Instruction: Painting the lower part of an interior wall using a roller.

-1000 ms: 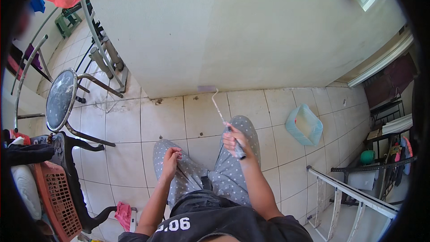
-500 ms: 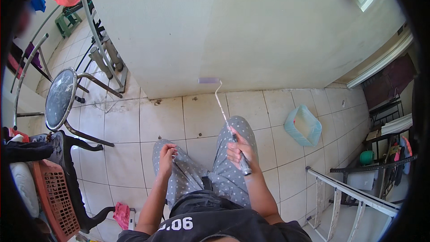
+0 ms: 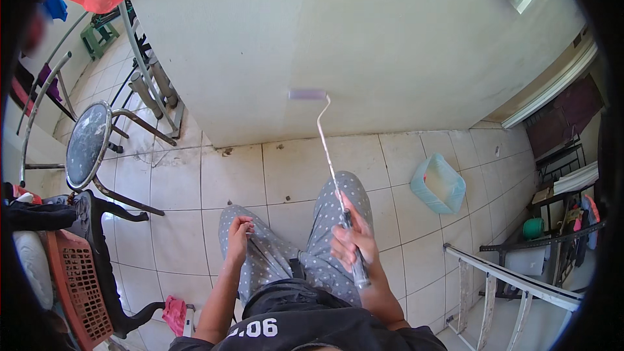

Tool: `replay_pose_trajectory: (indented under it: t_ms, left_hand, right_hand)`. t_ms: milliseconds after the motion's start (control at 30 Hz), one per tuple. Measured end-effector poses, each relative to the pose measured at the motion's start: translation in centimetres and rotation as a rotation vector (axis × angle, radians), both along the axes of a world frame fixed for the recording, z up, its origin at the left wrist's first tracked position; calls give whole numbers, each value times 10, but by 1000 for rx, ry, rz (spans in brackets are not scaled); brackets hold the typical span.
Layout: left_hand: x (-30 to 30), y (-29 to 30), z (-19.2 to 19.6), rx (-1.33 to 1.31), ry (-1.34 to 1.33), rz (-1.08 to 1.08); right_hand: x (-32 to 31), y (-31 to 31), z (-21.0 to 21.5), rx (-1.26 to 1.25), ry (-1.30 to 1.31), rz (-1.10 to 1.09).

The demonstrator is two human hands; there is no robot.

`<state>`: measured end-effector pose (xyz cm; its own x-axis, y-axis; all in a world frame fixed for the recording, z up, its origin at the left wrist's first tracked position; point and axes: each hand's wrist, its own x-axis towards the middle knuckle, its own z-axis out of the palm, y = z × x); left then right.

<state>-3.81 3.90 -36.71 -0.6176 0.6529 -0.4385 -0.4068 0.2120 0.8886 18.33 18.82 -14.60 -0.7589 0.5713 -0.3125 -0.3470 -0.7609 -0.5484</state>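
My right hand [image 3: 354, 240] is wrapped around the dark handle of a paint roller [image 3: 323, 131], just above my right thigh. The roller's thin, paint-spattered rod runs up to a pale purple sleeve, which lies against the lower part of the pale wall [image 3: 214, 39]. To the right of an upright line near the sleeve, the wall looks slightly darker. My left hand [image 3: 242, 229] rests by my left knee, fingers loosely curled, with nothing visible in it. A light blue plastic basin [image 3: 437, 185] with pale liquid inside stands on the floor to the right.
A round metal-legged stool [image 3: 89, 143] stands at left, behind a dark chair [image 3: 97, 253] and an orange basket [image 3: 81, 286]. A pink cloth [image 3: 174, 315] lies near the chair's leg. At lower right is a white ladder [image 3: 487, 286]. Tiled floor [image 3: 234, 175] lies before the wall.
The roller sleeve has moved up the wall, away from the floor edge. My right hand and the handle have shifted slightly down toward my body. My left hand has hardly moved.
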Motion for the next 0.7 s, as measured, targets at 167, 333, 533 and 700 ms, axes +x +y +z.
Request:
replay_pose_trajectory:
  t_ms: [167, 333, 533, 700]
  left_hand:
    - [7, 14, 7, 24, 8, -50]
    - [11, 34, 22, 74, 54, -150]
    - [17, 31, 15, 93, 78, -204]
    - [31, 23, 15, 50, 71, -204]
  right_hand:
    - [12, -7, 8, 99, 56, 27]
    - [19, -6, -10, 71, 10, 10]
    - [20, 15, -49, 26, -40, 30]
    - [-4, 54, -138, -142, 34, 77]
